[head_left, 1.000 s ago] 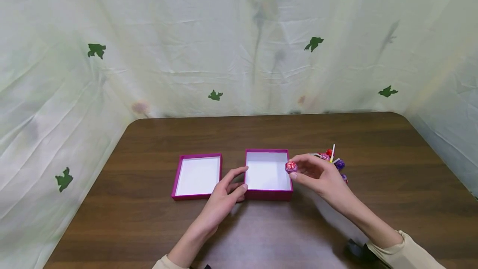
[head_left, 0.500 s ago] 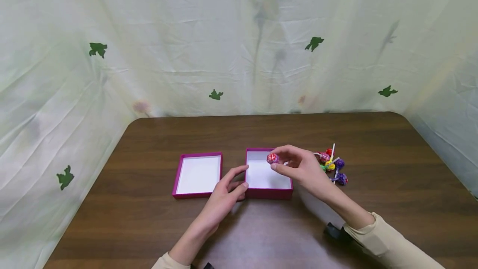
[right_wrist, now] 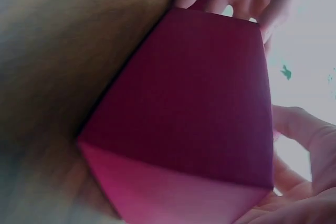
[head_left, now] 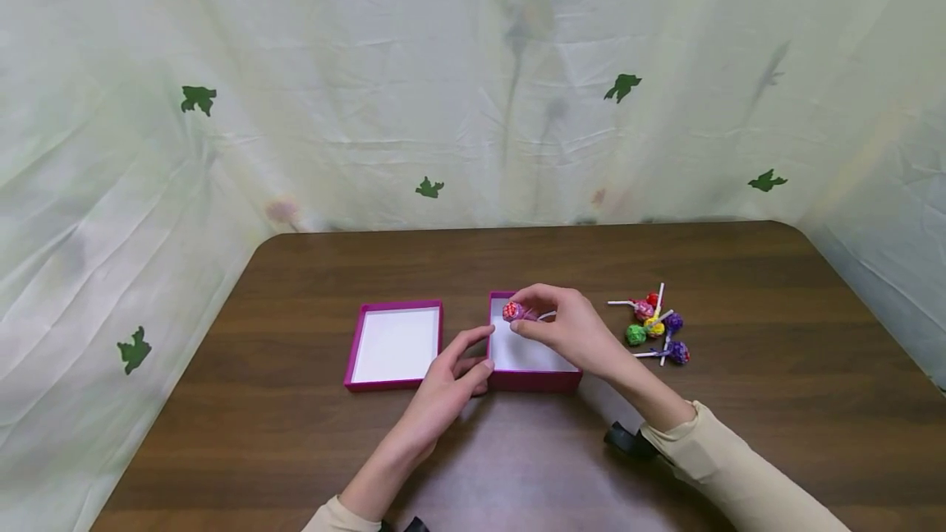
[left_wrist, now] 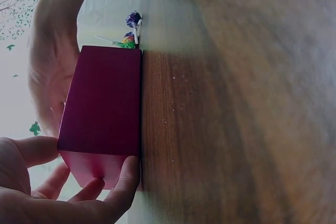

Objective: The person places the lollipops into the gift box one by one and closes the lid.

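Observation:
A magenta box [head_left: 534, 382] with a white inside stands open side up at mid table. The left hand [head_left: 442, 388] rests its fingers and thumb against the box's left side; in the left wrist view, the fingertips of the left hand [left_wrist: 79, 187] touch the end of the box [left_wrist: 102, 98]. Above the box's left part, the right hand [head_left: 572, 331] pinches a red and purple lollipop [head_left: 513, 312] between thumb and fingers, its white stick pointing right. The right wrist view shows the right hand [right_wrist: 310, 166] beside the box [right_wrist: 194, 93], the lollipop mostly hidden.
Left of the box lies a matching shallow lid [head_left: 395, 346], white side up. Several wrapped lollipops, among them a green one [head_left: 636, 335] and a purple one [head_left: 677, 352], lie in a loose group to the right. A pale curtain [head_left: 458, 89] hangs behind the table [head_left: 776, 351].
From right of the box, the right hand has moved left over it with the lollipop, bringing the group of lollipops into fuller view. The left hand stays at the box's left side.

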Motion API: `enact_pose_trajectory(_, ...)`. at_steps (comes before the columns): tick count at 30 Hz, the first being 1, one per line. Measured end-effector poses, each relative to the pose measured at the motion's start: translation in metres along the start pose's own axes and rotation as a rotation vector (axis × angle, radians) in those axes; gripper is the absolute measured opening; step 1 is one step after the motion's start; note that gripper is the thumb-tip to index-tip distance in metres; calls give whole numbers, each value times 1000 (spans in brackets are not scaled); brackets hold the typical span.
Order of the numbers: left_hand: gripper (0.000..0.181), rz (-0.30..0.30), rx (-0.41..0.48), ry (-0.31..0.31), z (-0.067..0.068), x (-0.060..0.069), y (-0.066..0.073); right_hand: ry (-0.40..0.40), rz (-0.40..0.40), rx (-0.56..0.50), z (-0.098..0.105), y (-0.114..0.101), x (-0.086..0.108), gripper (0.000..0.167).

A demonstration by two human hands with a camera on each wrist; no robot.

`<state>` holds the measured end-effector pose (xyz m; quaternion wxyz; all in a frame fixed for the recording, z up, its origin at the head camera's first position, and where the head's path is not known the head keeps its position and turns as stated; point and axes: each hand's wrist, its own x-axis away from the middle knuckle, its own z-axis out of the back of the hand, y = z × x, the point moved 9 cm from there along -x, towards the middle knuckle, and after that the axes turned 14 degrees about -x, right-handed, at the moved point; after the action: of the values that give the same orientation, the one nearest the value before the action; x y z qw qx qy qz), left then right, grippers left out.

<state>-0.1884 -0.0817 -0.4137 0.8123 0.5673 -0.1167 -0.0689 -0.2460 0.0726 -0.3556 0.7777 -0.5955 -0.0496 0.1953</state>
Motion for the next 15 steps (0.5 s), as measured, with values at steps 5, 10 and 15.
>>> enact_pose_trajectory(5, 44, -1, 3, -1, 0, 0, 1, -20, -53, 104, -10, 5, -9, 25)
enact_pose_trajectory(10, 43, -3, 7, -8, 0, 1, 1, -39, -83, 206, -22, 12, -18, 23)
enact_pose_trajectory(15, 42, -13, -1, -8, 1, 1, 3, -27, -118, 303, -27, 22, -24, 21)
